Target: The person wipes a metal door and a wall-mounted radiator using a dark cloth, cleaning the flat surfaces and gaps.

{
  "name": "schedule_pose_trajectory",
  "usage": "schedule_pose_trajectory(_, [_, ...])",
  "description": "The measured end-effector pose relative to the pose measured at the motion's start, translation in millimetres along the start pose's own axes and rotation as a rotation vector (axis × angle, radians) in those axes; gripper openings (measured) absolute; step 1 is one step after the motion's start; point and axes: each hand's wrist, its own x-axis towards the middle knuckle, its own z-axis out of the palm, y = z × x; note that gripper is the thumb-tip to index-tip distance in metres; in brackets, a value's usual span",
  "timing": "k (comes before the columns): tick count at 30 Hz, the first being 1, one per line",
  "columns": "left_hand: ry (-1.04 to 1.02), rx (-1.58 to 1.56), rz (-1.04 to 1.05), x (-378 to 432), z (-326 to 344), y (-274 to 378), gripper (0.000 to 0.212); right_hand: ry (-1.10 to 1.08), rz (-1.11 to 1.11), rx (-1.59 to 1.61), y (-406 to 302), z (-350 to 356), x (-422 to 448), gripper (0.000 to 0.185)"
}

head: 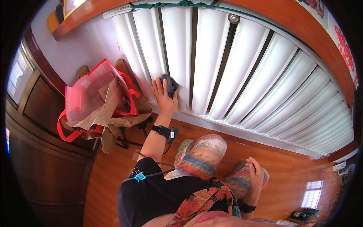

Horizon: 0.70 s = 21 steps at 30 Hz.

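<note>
My left hand [165,98] presses a dark grey cloth [170,85] against the lower left part of a white panel radiator [208,62]. The palm faces the radiator, and part of the cloth is covered by the fingers. A black strap with a small device [171,134] is around the left wrist. My right hand [256,171] is raised over my right knee, with its fingers partly bent and nothing visible in it. A black band [246,206] circles that wrist. Both knees, in patterned trousers [202,153], are in front of the radiator.
A red and clear bag [88,93] with brown paper in it stands left of the radiator, close to my left arm. A wooden ledge [283,17] runs above the radiator, with a green cord [184,4] along its top edge. A dark wooden door [48,113] is at far left.
</note>
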Motion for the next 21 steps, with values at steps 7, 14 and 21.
schedule_pose_trajectory(7, [-0.125,-0.118,-0.224,-77,19,0,0.071,0.028,-0.015,-0.017,1,1,-1,0.025])
schedule_pose_trajectory(14, [0.022,-0.568,-0.771,-96,12,20,0.055,0.034,-0.038,0.026,1,4,-3,0.024])
schedule_pose_trajectory(21, [0.506,-0.648,-0.180,118,-46,71,0.046,0.026,-0.043,0.010,-2,3,-5,0.023])
